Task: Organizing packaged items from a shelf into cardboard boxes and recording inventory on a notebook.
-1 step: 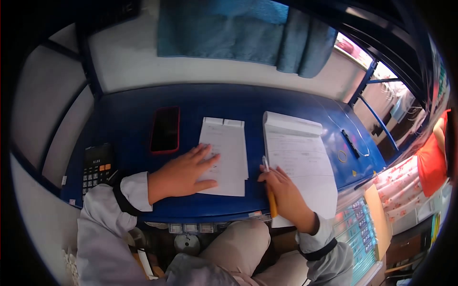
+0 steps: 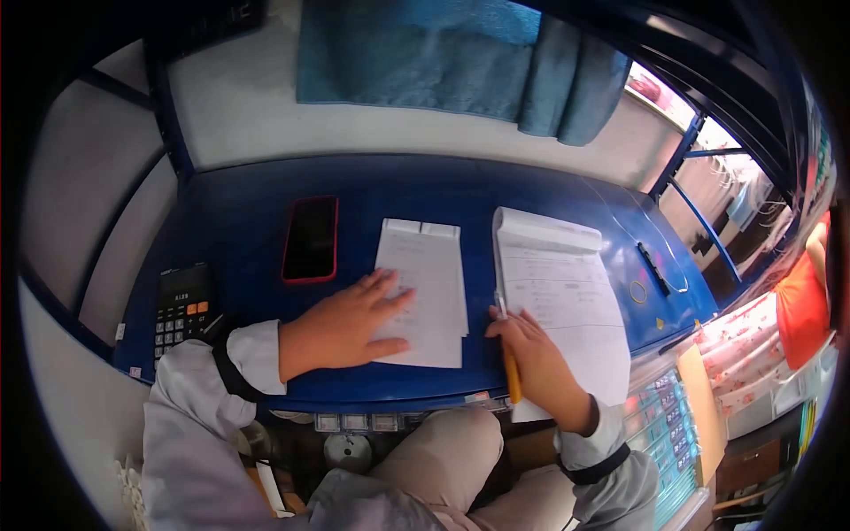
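watching the head view from afar, i am keeping the left hand (image 2: 347,324) wide and flat, fingers spreading over the left part of the white sheets (image 2: 432,301), which are lying near the middle of the blue table (image 2: 425,188). with the right hand (image 2: 538,361) i am gripping 1 pen (image 2: 513,375), its orange barrel poking out toward the near edge and its clear end pointing away. that hand is resting over the left side of the notepad (image 2: 571,296); whether the pen is touching paper, i cannot tell. 1 red-edged phone (image 2: 310,240) and 1 black calculator (image 2: 183,305) are lying farther left.
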`<state>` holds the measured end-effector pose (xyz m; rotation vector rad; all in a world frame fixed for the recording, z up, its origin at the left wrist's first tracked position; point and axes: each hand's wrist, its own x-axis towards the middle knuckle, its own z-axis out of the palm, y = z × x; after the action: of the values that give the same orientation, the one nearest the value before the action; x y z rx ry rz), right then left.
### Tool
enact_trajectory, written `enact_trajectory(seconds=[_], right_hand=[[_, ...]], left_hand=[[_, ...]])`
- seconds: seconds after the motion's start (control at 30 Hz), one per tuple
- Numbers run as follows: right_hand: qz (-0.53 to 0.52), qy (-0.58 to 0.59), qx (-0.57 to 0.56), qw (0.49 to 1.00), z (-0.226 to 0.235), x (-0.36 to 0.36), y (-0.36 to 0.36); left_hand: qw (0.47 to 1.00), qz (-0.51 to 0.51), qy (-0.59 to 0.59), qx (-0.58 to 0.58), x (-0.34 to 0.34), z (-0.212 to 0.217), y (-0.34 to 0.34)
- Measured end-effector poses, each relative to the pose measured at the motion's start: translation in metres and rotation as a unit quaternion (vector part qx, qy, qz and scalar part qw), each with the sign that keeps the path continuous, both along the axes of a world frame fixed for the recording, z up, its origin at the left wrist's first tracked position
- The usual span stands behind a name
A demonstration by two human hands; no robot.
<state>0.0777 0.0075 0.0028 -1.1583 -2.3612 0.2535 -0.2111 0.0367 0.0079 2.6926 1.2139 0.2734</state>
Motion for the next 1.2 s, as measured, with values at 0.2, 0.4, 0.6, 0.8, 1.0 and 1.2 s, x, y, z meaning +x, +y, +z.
enact_trajectory(seconds=[0.2, 0.4, 0.6, 0.8, 1.0, 1.2], right_hand=[[-0.015, -0.017, -0.047, 0.999, 0.023, 0.033, 0.001], [-0.09, 0.374, -0.217, 0.897, 0.05, -0.006, -0.009], [-0.073, 0.42, -0.302, 0.853, 0.015, -0.042, 0.009], [-0.065, 0.431, -0.311, 0.844, 0.002, -0.058, 0.018], [-0.062, 0.402, -0.254, 0.878, -0.002, -0.053, 0.012], [-0.106, 0.365, -0.247, 0.891, -0.001, -0.06, 0.007]], left_hand=[[0.99, -0.076, 0.023, 0.117, 0.02, -0.001, -0.04], [0.98, -0.116, -0.023, 0.159, 0.033, -0.001, -0.064], [0.977, -0.136, -0.036, 0.158, 0.034, 0.002, -0.063], [0.976, -0.149, -0.003, 0.161, 0.03, 0.002, -0.065], [0.971, -0.158, 0.057, 0.168, 0.03, 0.01, -0.069], [0.96, -0.136, 0.055, 0.239, 0.027, 0.0, -0.071]])
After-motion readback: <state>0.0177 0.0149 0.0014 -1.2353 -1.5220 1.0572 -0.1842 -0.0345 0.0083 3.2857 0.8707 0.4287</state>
